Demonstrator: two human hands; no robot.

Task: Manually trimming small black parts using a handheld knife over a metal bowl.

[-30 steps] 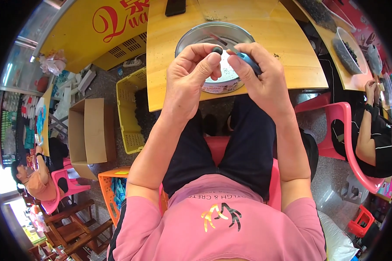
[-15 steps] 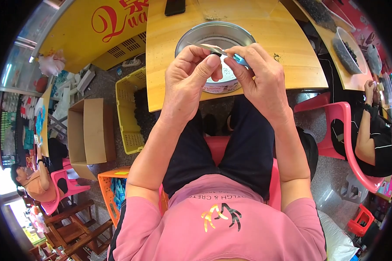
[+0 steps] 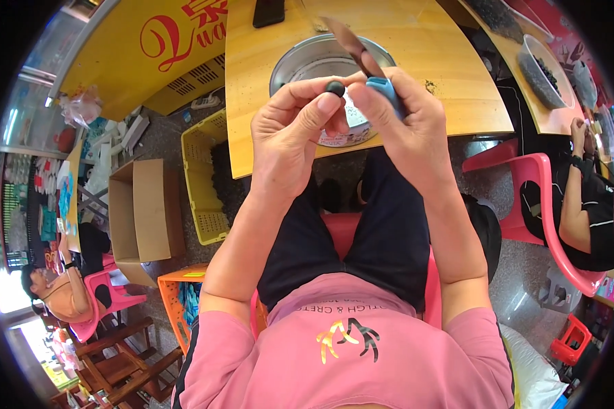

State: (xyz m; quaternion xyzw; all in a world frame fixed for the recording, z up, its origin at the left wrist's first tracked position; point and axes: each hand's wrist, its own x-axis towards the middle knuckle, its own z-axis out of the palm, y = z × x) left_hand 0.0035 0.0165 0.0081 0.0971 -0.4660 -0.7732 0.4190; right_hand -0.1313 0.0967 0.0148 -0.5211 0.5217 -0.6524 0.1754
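Observation:
Between the thumb and fingers of my left hand (image 3: pixel 284 126) is a small, dark, round rubbery-looking piece (image 3: pixel 335 88). My right hand (image 3: pixel 416 129) is closed around the blue handle of a small knife (image 3: pixel 385 92). Its blade, smeared by motion, points up and to the left, apart from the dark piece. Both hands are over the near side of a round metal tin (image 3: pixel 283 60) on the wooden table. The hands hide part of the tin, and its contents cannot be made out clearly.
A black phone (image 3: pixel 269 11) lies at the table's (image 3: pixel 450 68) far left. Left of the table stand a yellow crate (image 3: pixel 201 150) and an open cardboard box (image 3: pixel 158 211). At right, a clear tub (image 3: pixel 542 75) holds dark pieces. Other people sit to the left and right.
The knife blade has swung up and away from the dark piece, which it lay across before. My left hand still holds the piece and shows more of it.

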